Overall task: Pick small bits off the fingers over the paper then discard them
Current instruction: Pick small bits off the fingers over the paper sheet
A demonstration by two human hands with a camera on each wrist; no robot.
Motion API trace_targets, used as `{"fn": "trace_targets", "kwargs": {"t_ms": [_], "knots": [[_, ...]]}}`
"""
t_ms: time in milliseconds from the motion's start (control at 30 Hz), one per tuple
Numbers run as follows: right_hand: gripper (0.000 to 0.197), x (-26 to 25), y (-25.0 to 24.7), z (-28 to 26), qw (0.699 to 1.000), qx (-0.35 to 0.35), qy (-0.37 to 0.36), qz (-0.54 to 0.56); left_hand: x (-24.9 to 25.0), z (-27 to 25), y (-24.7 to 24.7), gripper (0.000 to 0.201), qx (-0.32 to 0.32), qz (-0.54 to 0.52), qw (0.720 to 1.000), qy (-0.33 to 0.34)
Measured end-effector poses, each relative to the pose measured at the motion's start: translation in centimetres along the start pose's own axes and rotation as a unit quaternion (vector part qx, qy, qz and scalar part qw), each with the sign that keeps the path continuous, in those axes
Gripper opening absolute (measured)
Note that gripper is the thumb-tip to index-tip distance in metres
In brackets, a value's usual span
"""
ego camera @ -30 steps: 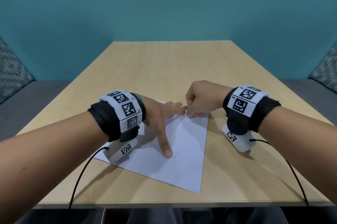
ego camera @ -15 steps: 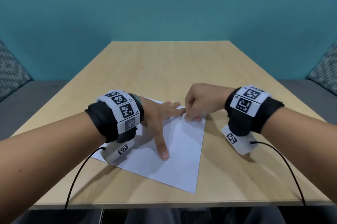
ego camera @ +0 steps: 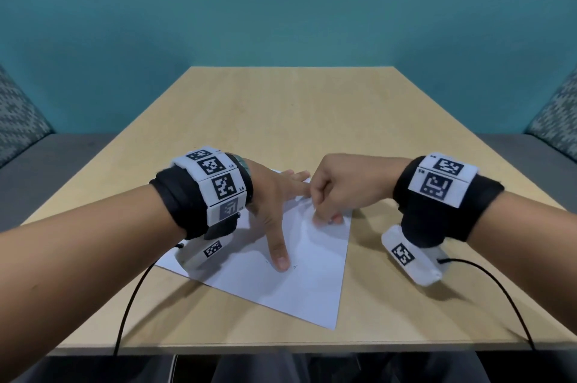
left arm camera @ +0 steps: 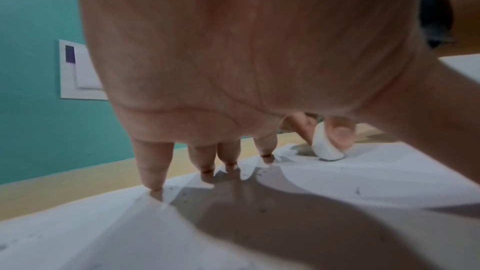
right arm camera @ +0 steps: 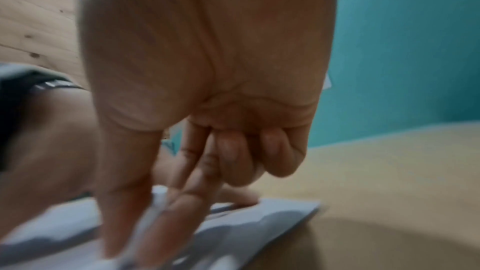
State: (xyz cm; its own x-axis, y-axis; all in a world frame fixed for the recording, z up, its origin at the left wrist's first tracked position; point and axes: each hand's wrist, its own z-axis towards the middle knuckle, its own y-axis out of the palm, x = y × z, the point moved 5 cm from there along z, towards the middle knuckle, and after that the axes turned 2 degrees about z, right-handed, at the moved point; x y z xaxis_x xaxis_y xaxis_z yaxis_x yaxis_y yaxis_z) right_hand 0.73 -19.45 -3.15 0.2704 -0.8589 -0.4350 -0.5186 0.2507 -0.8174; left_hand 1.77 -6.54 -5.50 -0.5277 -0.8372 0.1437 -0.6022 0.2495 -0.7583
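Teal wall behind, a pale wooden table (ego camera: 290, 108) carries the paper (ego camera: 312, 282), its long axis skewed, one corner pointed at the table's near edge. Since a second ago an eraser (left arm camera: 324, 147), pinched by the right hand (ego camera: 340, 189), has been lowered onto its far corner; bits (left arm camera: 182, 194) lie scattered, not yet discarded. The left hand (ego camera: 274, 204) is spread flat, pinning the sheet.

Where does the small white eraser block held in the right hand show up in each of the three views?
Head: hidden under the right hand; not visible.
Left wrist: small white eraser block at right of centre, pinched in the right hand's fingertips, its lower end on the white paper sheet.
Right wrist: too blurred to make out.
Shared landmark: the white paper sheet on the light wooden table, under the spread left hand.
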Motion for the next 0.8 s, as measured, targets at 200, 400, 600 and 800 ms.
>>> {"fn": "trace_targets", "kwargs": {"t_ms": [200, 400, 600, 800], "knots": [[0.019, 1.7, -2.1, 0.6, 0.995, 0.09, 0.045, -0.018, 1.1, -0.7, -0.7, 0.146, -0.007, 0.06, 0.997, -0.053], [0.015, 2.1, -2.1, 0.5, 0.993, 0.106, 0.042, -0.016, 0.5, 0.0, -0.5, 0.153, -0.006, 0.081, 0.995, -0.049], [0.018, 1.1, -0.8, 0.0, 1.0, 0.016, 0.015, 0.008, 0.4, 0.1, -0.6, 0.15, -0.006, 0.078, 0.996, -0.046], [0.019, 1.3, -1.1, 0.2, 0.998, 0.057, 0.021, -0.009, 0.4, 0.0, -0.5, 0.151, -0.005, 0.081, 0.995, -0.051]]}}
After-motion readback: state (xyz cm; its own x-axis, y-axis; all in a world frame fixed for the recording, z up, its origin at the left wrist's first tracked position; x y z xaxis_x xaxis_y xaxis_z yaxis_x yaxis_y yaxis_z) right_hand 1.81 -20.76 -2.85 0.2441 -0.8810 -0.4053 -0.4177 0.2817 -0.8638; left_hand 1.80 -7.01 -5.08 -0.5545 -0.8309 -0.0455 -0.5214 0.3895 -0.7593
